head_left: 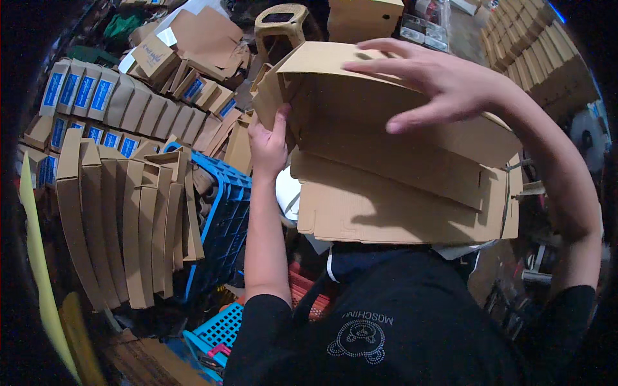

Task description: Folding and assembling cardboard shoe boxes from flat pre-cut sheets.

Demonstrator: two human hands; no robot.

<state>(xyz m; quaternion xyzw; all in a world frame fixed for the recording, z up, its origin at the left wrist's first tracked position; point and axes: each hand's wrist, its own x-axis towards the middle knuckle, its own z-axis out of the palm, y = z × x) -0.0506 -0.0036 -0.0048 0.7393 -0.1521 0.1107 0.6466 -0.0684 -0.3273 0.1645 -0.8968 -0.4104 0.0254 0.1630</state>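
A partly folded brown cardboard box [386,132] is in front of me, its hollow side facing me. Its left end is gripped by my left hand [269,145], the thumb on the near side and the other fingers mostly hidden. Above the far wall of the box, my right hand [444,80] has its fingers stretched and spread; whether the fingertips touch the cardboard I cannot tell. Beneath the box, on my lap, lie flat cardboard sheets [399,212] with a dark strap [506,199] across their right end.
To the left, a row of folded cardboard boxes [119,219] stands beside a blue plastic crate [225,199]. Boxes with blue labels [84,90] are piled behind. A stool [281,22] is at the far side, more stacked cardboard [534,58] at far right, and a light-blue basket [215,331] at lower left.
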